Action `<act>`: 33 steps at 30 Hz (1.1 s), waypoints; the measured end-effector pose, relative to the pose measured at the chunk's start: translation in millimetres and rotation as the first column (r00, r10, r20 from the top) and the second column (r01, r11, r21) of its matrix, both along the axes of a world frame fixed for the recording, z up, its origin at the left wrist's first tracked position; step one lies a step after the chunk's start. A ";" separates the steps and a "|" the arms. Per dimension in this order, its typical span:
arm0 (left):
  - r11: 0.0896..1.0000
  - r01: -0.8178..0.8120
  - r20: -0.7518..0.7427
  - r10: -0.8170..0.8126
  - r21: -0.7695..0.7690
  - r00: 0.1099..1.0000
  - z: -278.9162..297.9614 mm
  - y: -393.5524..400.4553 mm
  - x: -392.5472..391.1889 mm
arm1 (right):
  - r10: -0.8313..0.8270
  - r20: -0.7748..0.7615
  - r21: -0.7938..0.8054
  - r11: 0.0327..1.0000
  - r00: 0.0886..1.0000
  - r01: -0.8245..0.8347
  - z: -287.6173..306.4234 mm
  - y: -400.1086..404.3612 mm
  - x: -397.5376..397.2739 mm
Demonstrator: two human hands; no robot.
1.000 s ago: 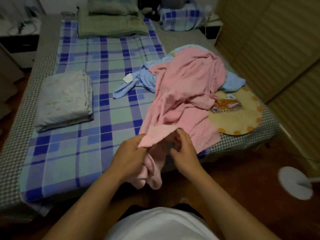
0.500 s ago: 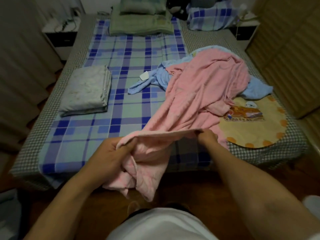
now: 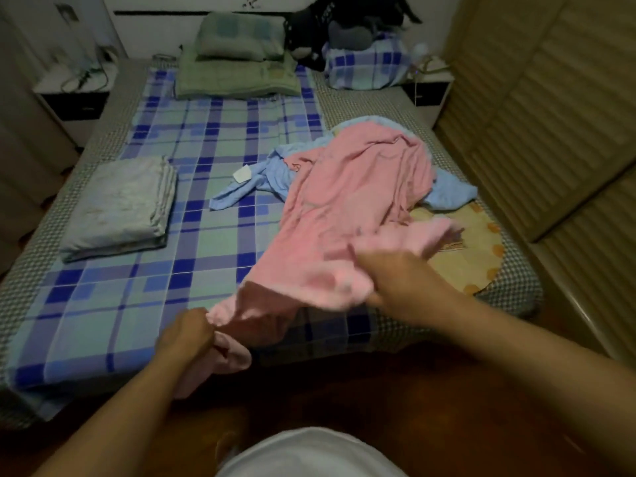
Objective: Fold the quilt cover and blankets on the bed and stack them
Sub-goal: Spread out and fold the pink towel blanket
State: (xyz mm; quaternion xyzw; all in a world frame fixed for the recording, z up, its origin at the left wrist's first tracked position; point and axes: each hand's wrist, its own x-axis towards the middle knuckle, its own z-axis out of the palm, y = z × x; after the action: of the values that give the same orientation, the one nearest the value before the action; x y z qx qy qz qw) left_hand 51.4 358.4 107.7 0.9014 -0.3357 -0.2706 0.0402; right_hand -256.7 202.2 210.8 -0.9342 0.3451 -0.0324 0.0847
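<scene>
A crumpled pink blanket [image 3: 358, 187] lies across the right half of the bed [image 3: 103, 304], its near end pulled toward the foot. My left hand [image 3: 186, 333] grips a bunched corner of it at the bed's near edge. My right hand [image 3: 395, 280], blurred by motion, holds the pink edge further right and higher. A light blue blanket [image 3: 447, 192] lies bunched under and behind the pink one. A folded grey-white quilt cover [image 3: 124, 204] sits on the bed's left side.
Green folded bedding and a pillow [image 3: 237, 67] lie at the head, beside a checked pillow [image 3: 364, 67] and a dark plush toy [image 3: 316, 32]. A round yellow mat [image 3: 481, 249] lies at the right foot. A wardrobe [image 3: 550, 115] stands close on the right, nightstands at both head corners.
My hands have spread apart along the pink edge. The right hand has swept right and up over the bed, stretching the fabric. The left hand stays low on its corner.
</scene>
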 end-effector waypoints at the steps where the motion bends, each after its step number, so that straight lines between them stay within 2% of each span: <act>1: 1.000 -0.016 -0.006 0.016 -0.016 1.000 2.2 2.5 8.9 | 0.075 -0.251 0.111 0.993 0.965 -0.048 -19.6 15.9 -22.8; 2: 1.000 -0.014 0.029 0.014 -0.020 0.999 0.8 5.0 20.9 | 0.103 -0.448 0.186 0.982 0.888 -0.020 -41.0 23.6 -52.9; 3: 1.000 0.006 0.099 -0.005 -0.014 0.995 -2.1 6.2 30.0 | 0.052 -0.578 0.216 0.972 0.814 0.091 -57.0 24.2 -80.8; 4: 0.999 0.033 0.167 -0.025 -0.041 0.986 -0.8 5.1 31.5 | -0.064 -0.647 0.183 0.954 0.760 0.236 -73.2 14.1 -103.4; 7: 0.986 0.125 0.162 -0.105 -0.114 0.981 4.4 -14.1 2.7 | -0.418 -0.647 0.054 0.809 0.638 0.585 -97.8 -28.2 -135.7; 9: 0.960 0.154 0.131 -0.126 -0.233 0.983 18.4 -27.2 -25.5 | -0.658 -0.455 0.097 0.633 0.600 0.768 -102.4 -52.3 -147.3; 10: 0.937 0.132 0.090 -0.108 -0.322 0.990 26.6 -30.9 -35.8 | -0.760 -0.284 0.175 0.558 0.584 0.811 -99.7 -61.4 -149.7; 11: 0.909 0.091 0.024 -0.089 -0.406 0.996 35.2 -32.6 -43.5 | -0.829 -0.087 0.242 0.521 0.553 0.819 -92.7 -65.7 -147.6; 12: 0.886 0.065 -0.035 -0.091 -0.459 0.995 38.3 -32.7 -47.4 | -0.844 0.102 0.282 0.533 0.527 0.798 -82.5 -63.5 -140.0; 13: 0.877 0.078 -0.080 -0.131 -0.474 0.988 45.0 -32.7 -54.9 | -0.810 0.251 0.317 0.587 0.531 0.745 -71.7 -58.5 -127.5; 14: 0.873 0.117 -0.110 -0.190 -0.473 0.976 50.6 -33.6 -60.8 | -0.739 0.346 0.342 0.673 0.579 0.656 -59.2 -50.8 -112.0; 16: 0.859 0.214 -0.138 -0.309 -0.465 0.941 64.5 -37.8 -76.7 | -0.532 0.414 0.394 0.836 0.739 0.381 -36.1 -26.6 -75.0; 17: 0.851 0.257 -0.138 -0.354 -0.459 0.925 69.9 -41.3 -84.0 | -0.414 0.403 0.449 0.867 0.816 0.218 -26.9 -11.7 -56.1; 19: 0.823 0.318 -0.126 -0.420 -0.470 0.899 81.4 -46.8 -99.9 | -0.204 0.396 0.588 0.805 0.895 -0.077 -20.6 18.2 -21.4; 21: 0.809 0.336 -0.107 -0.435 -0.482 0.894 86.4 -50.6 -111.8 | -0.080 0.371 0.684 0.697 0.925 -0.214 -37.6 39.1 6.6; 23: 0.806 0.332 -0.068 -0.415 -0.490 0.907 89.2 -50.5 -118.1 | -0.066 0.290 0.739 0.650 0.955 -0.180 -70.2 47.2 22.0; 26: 0.833 0.327 -0.008 -0.369 -0.446 0.929 88.9 -43.8 -117.3 | -0.092 0.197 0.733 0.675 0.976 -0.084 -115.6 41.6 16.9; 30: 0.906 0.315 -0.077 -0.349 -0.284 0.934 75.9 -34.4 -110.5 | -0.113 -0.029 0.493 0.863 0.993 0.113 -128.5 25.6 -3.5; 31: 0.907 0.344 -0.058 -0.368 -0.245 0.928 72.6 -33.0 -108.2 | -0.145 -0.069 0.437 0.885 0.987 0.160 -126.6 20.2 -8.7; 33: 0.902 0.407 -0.013 -0.413 -0.145 0.910 65.0 -29.4 -101.2 | -0.258 -0.047 0.369 0.893 0.965 0.257 -113.1 6.0 -21.5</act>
State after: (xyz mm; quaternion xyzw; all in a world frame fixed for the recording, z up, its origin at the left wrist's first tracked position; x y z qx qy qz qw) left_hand -49.8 329.0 172.7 0.7994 -0.5350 -0.2684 0.0524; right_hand -278.3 208.2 97.8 -0.8471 0.4654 0.0211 0.2556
